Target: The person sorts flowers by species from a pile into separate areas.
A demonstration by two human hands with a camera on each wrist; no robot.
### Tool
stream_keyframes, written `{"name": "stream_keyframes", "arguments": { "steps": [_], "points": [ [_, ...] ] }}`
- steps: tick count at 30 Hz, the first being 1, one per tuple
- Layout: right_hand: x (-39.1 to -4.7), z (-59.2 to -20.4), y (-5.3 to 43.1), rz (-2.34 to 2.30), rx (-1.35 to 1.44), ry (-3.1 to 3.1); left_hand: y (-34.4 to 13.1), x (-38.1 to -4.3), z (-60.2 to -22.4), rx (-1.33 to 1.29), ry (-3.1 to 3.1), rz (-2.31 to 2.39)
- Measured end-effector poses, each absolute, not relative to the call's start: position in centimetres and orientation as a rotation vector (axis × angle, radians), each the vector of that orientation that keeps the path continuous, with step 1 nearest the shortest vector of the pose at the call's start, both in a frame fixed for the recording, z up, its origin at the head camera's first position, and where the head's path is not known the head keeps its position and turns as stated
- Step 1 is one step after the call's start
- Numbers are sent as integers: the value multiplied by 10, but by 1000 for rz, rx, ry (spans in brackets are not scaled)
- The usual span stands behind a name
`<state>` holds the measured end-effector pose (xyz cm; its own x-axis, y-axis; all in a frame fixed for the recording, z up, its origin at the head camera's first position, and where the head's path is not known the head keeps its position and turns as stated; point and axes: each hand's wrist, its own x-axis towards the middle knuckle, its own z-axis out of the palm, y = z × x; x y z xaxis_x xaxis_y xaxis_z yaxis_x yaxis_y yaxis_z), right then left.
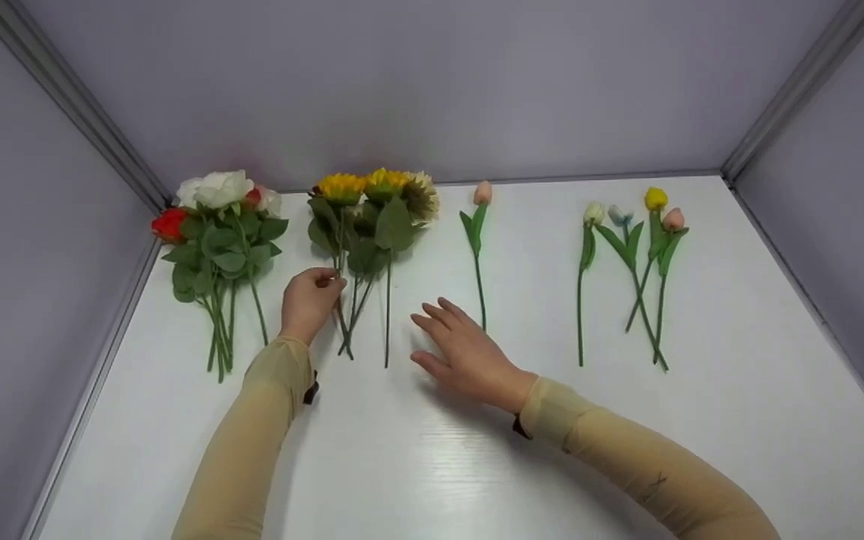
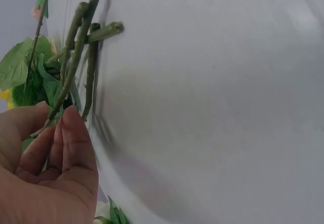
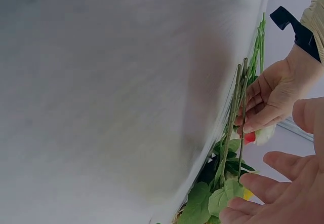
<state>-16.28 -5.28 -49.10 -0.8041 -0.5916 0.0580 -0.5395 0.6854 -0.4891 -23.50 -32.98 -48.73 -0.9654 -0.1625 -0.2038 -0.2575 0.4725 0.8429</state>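
Note:
My left hand (image 1: 312, 300) pinches the stem of a yellow sunflower (image 1: 341, 187) between thumb and fingertips. In the left wrist view the pinched stem (image 2: 76, 57) slants up past the cut ends of other stems. Beside it lie another yellow sunflower (image 1: 386, 182) and a cream sunflower-like bloom (image 1: 422, 199), their leafy stems partly crossing. My right hand (image 1: 469, 360) hovers over the white table, fingers spread and holding nothing. Just beyond its fingers lies a single pink tulip (image 1: 483, 193), its lower stem running down to the hand.
To the left is a bunch of roses, with a white rose (image 1: 223, 189) and a red rose (image 1: 169, 225). On the right lie several tulips, including a yellow tulip (image 1: 655, 199) and a white tulip (image 1: 594, 213). Grey panel walls (image 1: 432, 90) enclose the table (image 1: 432, 480).

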Motion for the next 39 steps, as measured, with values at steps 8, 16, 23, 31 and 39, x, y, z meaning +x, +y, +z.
{"name": "stream_keyframes", "arguments": {
  "steps": [8, 16, 23, 31, 39],
  "points": [
    [-172, -492, -29, -805, -886, 2833, -333, -235, -484, -368, 2762, 1463],
    [-204, -493, 27, -936, -592, 2954, -306, -231, -474, -94, 3042, 1399],
    [-242, -491, 97, -1005, -190, 2984, -243, -209, -462, 541, 3115, 1076],
    [-262, -474, 150, -981, 175, 2787, -173, -169, -462, 1223, 2827, 549],
    [-273, -482, 153, -960, 288, 2668, -129, -140, -477, 1514, 2674, 330]
  ]
}}
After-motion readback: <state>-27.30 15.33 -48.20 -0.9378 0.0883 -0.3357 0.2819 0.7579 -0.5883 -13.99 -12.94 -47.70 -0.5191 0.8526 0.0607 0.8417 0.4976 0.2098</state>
